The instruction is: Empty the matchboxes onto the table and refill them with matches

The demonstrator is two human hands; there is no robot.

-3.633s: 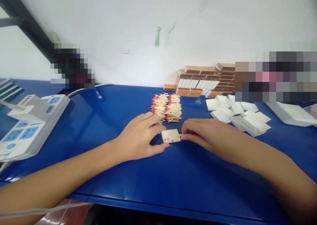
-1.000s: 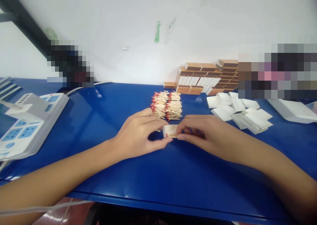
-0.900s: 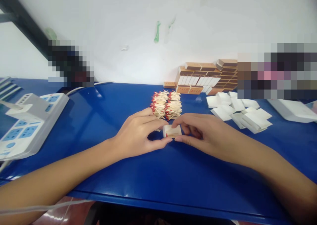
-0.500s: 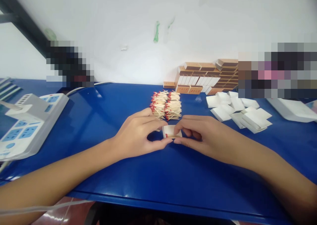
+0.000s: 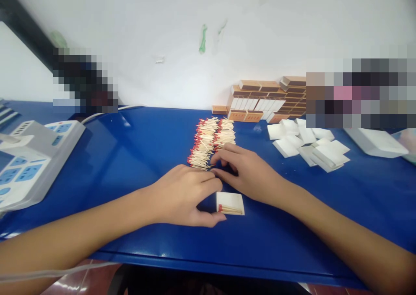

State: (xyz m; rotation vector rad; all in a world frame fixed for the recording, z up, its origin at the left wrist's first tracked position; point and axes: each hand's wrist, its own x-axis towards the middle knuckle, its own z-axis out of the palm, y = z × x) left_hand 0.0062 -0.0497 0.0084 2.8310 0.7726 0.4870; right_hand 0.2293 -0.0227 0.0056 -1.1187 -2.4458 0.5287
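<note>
A small white matchbox tray lies on the blue table with a few red-headed matches along its near side. My left hand holds the tray's left end between thumb and fingers. Beyond it, my right hand is at the near edge of a two-row pile of loose matches. Its thumb and curled fingers close round the pale ends of some matches there. How many they grip is hidden.
Stacked matchboxes stand against the wall. Several white trays lie in a heap at right, beside a larger white container. A white power strip with a cable sits at left. The table's front edge is nearest me.
My right hand has left the tray and moved up-left to the match pile. The tray, with my left hand, now sits nearer to me. More matches show in it.
</note>
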